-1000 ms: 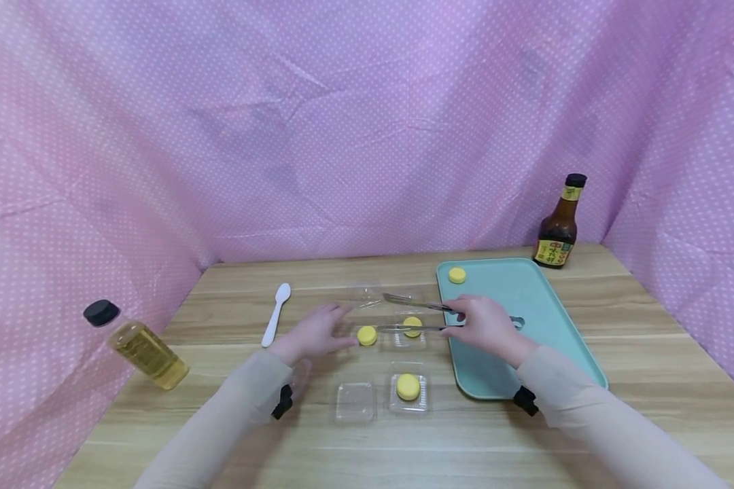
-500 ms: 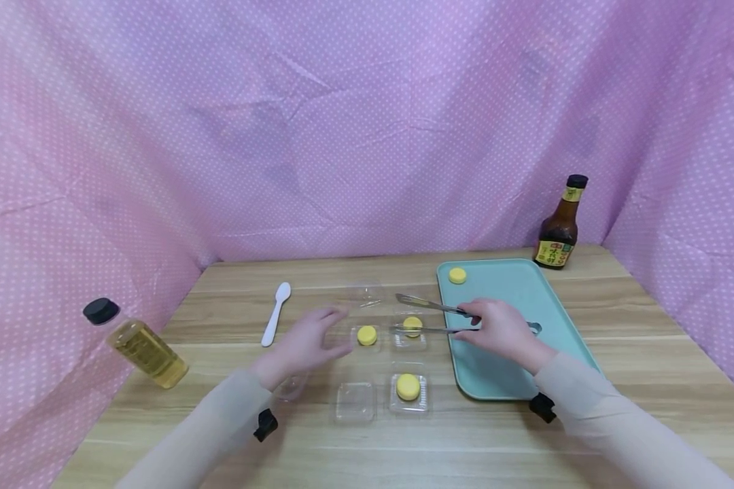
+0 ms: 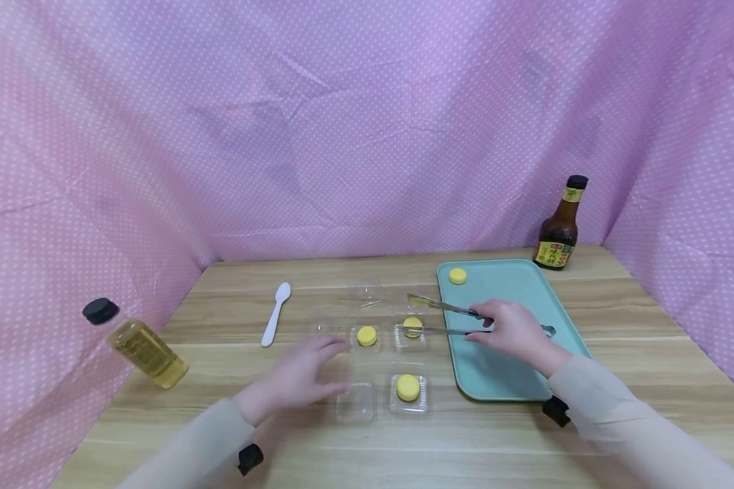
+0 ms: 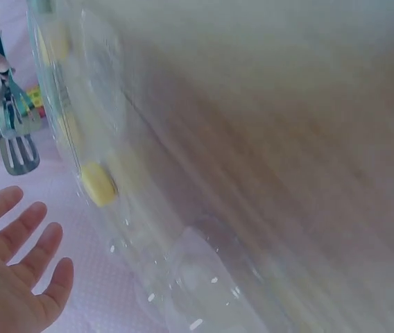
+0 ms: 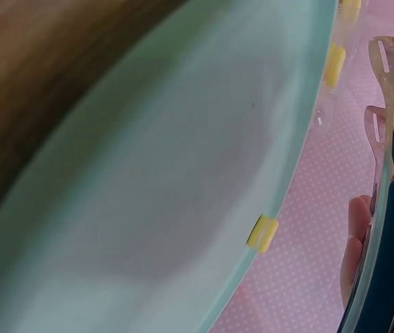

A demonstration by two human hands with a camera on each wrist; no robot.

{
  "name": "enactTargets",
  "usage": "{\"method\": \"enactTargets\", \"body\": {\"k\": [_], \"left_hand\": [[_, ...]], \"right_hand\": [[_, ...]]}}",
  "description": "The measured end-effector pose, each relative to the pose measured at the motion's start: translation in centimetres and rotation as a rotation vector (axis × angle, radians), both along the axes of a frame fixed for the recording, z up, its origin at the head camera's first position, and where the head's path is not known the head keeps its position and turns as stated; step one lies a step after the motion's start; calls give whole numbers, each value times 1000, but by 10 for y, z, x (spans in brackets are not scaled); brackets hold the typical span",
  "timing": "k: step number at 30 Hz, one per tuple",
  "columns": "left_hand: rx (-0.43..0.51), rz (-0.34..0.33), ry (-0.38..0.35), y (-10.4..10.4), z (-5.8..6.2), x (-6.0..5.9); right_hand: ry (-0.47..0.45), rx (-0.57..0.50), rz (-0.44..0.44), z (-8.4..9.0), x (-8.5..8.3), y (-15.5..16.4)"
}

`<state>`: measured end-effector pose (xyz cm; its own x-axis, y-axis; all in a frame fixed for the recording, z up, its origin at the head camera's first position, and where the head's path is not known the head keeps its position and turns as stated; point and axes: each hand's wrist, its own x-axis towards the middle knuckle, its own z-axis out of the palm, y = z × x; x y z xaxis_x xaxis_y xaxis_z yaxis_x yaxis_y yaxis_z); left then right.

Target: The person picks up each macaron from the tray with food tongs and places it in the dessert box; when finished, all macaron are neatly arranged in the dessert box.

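Right now your right hand (image 3: 514, 333) grips metal tongs (image 3: 446, 319) by their dark-sleeved handles, fingers curled round them above the tray's (image 3: 526, 380) left edge. Both slim steel arms end in slotted, flattened tips; they stand a little apart and point left, the near tip reaching the far-right cake (image 3: 412, 327). That cake is a small, smooth, yellow disc sitting in a clear plastic cup. Three more like it show: one (image 3: 367, 335) in the cup just to its left, one (image 3: 408, 386) in the cup nearer you, and one (image 3: 457, 276) bare on the tray's far corner. An empty clear cup (image 3: 355, 402) lies beside the near cake.

Your left hand (image 3: 300, 377) hovers flat, palm down, fingers straight and spread, holding nothing, just left of the empty cup. Smooth and rounded at the corners, the mint tray rests on a wood-grain table (image 3: 648, 326). A white plastic spoon (image 3: 276, 314) lies far left.
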<state>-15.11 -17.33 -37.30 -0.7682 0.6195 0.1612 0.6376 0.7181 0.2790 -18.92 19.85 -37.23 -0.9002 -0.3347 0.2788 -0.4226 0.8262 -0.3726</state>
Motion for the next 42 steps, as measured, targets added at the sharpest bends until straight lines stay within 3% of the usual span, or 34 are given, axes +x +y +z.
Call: {"method": "enactTargets", "body": {"k": [14, 24, 33, 42], "left_hand": [[-58, -26, -65, 0, -6, 26], [-88, 2, -109, -2, -13, 26], [-116, -18, -115, -3, -18, 25], [-85, -4, -162, -1, -19, 24]], "right_hand": [[-26, -6, -33, -1, 6, 11], [-28, -1, -29, -6, 5, 19], [-40, -6, -28, -7, 4, 21], [-47, -11, -40, -2, 1, 23]]}}
